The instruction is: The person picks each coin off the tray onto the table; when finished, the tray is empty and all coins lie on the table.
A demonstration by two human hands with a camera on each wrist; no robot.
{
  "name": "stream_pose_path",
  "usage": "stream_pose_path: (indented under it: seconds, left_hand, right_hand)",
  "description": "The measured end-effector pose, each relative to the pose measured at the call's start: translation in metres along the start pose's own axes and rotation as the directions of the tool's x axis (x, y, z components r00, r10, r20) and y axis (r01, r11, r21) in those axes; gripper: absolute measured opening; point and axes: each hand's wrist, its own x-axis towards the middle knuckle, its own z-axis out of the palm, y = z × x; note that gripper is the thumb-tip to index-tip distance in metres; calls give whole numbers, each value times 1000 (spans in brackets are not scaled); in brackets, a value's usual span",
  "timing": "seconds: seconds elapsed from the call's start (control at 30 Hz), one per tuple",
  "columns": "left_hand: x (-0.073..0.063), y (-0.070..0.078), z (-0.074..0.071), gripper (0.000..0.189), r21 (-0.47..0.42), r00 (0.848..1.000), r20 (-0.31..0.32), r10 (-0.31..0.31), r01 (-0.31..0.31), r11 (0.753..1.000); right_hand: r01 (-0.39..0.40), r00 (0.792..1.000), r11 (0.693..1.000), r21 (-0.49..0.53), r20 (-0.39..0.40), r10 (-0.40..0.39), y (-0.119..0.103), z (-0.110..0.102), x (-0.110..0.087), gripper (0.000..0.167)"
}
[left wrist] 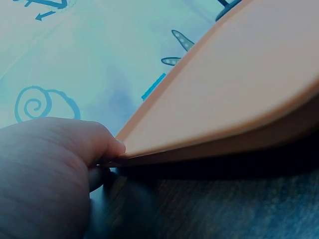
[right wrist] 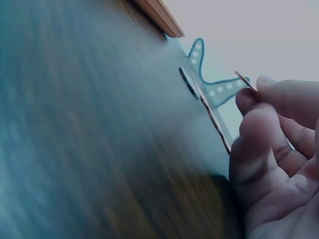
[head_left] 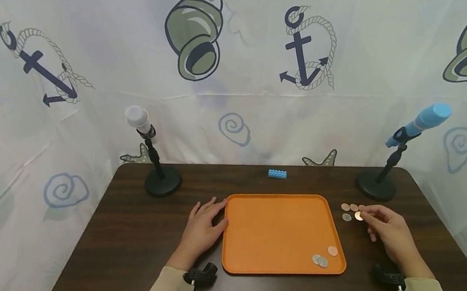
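Observation:
An orange tray (head_left: 276, 233) lies on the dark wooden table. My left hand (head_left: 201, 230) rests at its left edge, fingers spread, with fingertips touching the rim. In the left wrist view, a digit of that hand (left wrist: 55, 154) meets the tray's rim (left wrist: 199, 139). To the right of the tray, my right hand (head_left: 389, 230) pinches a coin (head_left: 358, 216) between thumb and fingers. The right wrist view shows this coin (right wrist: 246, 84) edge-on, off the table. Several other coins (head_left: 345, 207) lie beside it on the table. Three coins (head_left: 322, 262) sit in the tray's near right corner.
A small blue toy brick (head_left: 277, 174) lies behind the tray. Back left is a black stand (head_left: 162, 180) holding a white bulb-like object (head_left: 137, 118). Back right, another stand (head_left: 376, 184) holds a blue cylindrical object (head_left: 424, 120). Patterned cloth (head_left: 127, 39) surrounds the table.

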Motion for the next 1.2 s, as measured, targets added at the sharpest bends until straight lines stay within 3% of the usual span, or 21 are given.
stream_pose_path:
  seconds: [0.2,0.4,0.77,1.2]
  left_hand:
    - [0,2,3,61,9,1000,-10,2,-2,1000]
    - [1,1,2,61,12,1000,12,-24,24,1000]
    - [1,4,1,62,1,1000,1,-12,12,1000]
    - [0,7,0,63,-16,1000,-1,-13,13,1000]
  right_hand:
    - [-8,1000,997,72,-2,8,1,-5,2,40]
    - [-24,999,1000,-17,33,24,-3,-4,5,44]
    - [-22,999,988,-152,35,28,-2,-2,8,47]
    - [-42,998,977,-209,44,52,-1,-3,7,48]
